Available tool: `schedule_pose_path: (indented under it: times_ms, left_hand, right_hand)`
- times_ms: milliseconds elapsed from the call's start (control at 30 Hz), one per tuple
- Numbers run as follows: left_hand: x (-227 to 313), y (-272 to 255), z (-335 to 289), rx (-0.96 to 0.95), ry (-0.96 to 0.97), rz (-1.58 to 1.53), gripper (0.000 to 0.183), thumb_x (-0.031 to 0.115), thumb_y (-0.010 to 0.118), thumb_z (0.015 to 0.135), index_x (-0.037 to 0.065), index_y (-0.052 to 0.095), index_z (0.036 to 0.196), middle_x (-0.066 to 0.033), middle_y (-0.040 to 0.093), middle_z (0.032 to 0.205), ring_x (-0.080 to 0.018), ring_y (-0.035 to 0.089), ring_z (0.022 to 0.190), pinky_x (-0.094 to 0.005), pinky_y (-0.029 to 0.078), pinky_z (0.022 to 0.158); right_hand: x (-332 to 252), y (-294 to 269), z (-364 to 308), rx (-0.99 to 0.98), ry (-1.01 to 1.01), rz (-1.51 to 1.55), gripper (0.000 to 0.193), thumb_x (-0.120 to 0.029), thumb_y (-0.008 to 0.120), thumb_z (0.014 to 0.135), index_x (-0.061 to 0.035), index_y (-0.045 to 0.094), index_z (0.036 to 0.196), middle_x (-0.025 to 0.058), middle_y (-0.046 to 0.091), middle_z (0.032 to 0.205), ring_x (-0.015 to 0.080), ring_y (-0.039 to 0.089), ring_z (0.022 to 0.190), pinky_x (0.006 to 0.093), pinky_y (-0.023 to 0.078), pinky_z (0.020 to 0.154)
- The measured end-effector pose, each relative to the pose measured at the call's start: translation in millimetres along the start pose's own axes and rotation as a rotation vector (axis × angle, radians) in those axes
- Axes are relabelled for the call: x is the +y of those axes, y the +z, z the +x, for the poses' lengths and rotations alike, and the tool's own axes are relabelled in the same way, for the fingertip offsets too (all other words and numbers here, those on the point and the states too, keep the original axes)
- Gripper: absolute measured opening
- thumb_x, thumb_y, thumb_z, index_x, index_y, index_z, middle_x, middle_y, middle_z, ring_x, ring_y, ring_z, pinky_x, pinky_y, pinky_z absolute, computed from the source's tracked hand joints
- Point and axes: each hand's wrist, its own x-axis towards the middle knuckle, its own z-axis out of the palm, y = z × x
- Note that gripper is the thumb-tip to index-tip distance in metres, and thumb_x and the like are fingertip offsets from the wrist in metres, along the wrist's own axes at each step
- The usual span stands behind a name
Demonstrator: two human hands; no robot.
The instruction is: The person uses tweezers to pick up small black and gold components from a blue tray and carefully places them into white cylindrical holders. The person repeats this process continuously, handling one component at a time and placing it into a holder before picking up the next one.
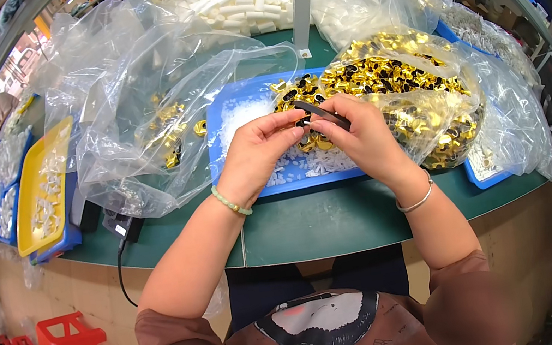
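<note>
Both my hands meet above a blue tray [213, 121]. In my right hand [357, 133] is a slim dark tool that looks like tweezers [328, 113], its tip pointing toward my left fingers. My left hand [255, 153] is closed in a pinch close to that tip; whatever it holds is too small to make out. Small white plastic pieces [244, 114] fill the left and near parts of the tray. Shiny gold pieces with dark undersides [315, 142] lie under my fingers, spilling from a clear bag of gold pieces [411, 74] on the right.
Another clear plastic bag [120, 131] with a few gold pieces spreads over the green table [312, 221] at left. Beyond it lies a yellow tray [32, 187]. White cylindrical pieces [240, 6] are heaped at the back, near a metal post [303, 8]. Red stools [73, 343] stand on the floor.
</note>
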Motion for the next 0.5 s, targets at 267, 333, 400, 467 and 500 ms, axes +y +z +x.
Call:
schedule_pose_path:
  times_ms: [267, 333, 400, 467, 500]
  left_hand:
    - [-2, 2, 1, 0.015, 0.007, 0.064, 0.035, 0.006, 0.067, 0.089, -0.005, 0.062, 0.122, -0.0090, 0.068, 0.111, -0.0116, 0.062, 0.099, -0.0253, 0.049, 0.090]
    - [-5, 3, 0, 0.031, -0.003, 0.066, 0.034, 0.006, 0.067, 0.089, -0.004, 0.063, 0.121, -0.0082, 0.068, 0.110, -0.0112, 0.062, 0.098, -0.0250, 0.049, 0.089]
    - [-6, 2, 1, 0.035, -0.004, 0.058, 0.031, 0.006, 0.067, 0.089, -0.004, 0.064, 0.118, -0.0071, 0.068, 0.107, -0.0105, 0.062, 0.096, -0.0242, 0.049, 0.087]
    - [-9, 0, 3, 0.024, -0.004, 0.039, 0.028, 0.005, 0.067, 0.088, -0.003, 0.066, 0.115, -0.0058, 0.069, 0.103, -0.0097, 0.062, 0.092, -0.0230, 0.050, 0.083]
    - [-9, 0, 3, 0.019, -0.004, 0.037, 0.028, 0.005, 0.067, 0.088, -0.003, 0.066, 0.115, -0.0056, 0.069, 0.103, -0.0096, 0.062, 0.092, -0.0230, 0.050, 0.083]
  right_hand:
    - [9, 13, 2, 0.105, -0.161, -0.083, 0.011, -0.008, 0.068, 0.081, -0.0006, 0.063, 0.089, 0.0134, 0.057, 0.081, 0.0307, 0.056, 0.076, 0.0383, 0.045, 0.067]
    - [9, 17, 0, 0.103, -0.108, -0.073, 0.011, -0.009, 0.069, 0.080, -0.0007, 0.063, 0.086, 0.0133, 0.058, 0.081, 0.0298, 0.057, 0.074, 0.0381, 0.046, 0.066]
    - [9, 18, 0, 0.088, -0.049, -0.079, 0.012, -0.009, 0.069, 0.080, -0.0001, 0.065, 0.086, 0.0112, 0.059, 0.080, 0.0247, 0.057, 0.072, 0.0348, 0.046, 0.064]
    - [8, 18, 0, 0.060, 0.026, -0.100, 0.012, -0.008, 0.069, 0.082, 0.0013, 0.066, 0.090, 0.0073, 0.061, 0.078, 0.0155, 0.057, 0.069, 0.0285, 0.045, 0.062]
    - [9, 20, 0, 0.074, 0.035, -0.079, 0.013, -0.008, 0.069, 0.082, 0.0012, 0.066, 0.089, 0.0065, 0.061, 0.076, 0.0140, 0.057, 0.067, 0.0280, 0.045, 0.060]
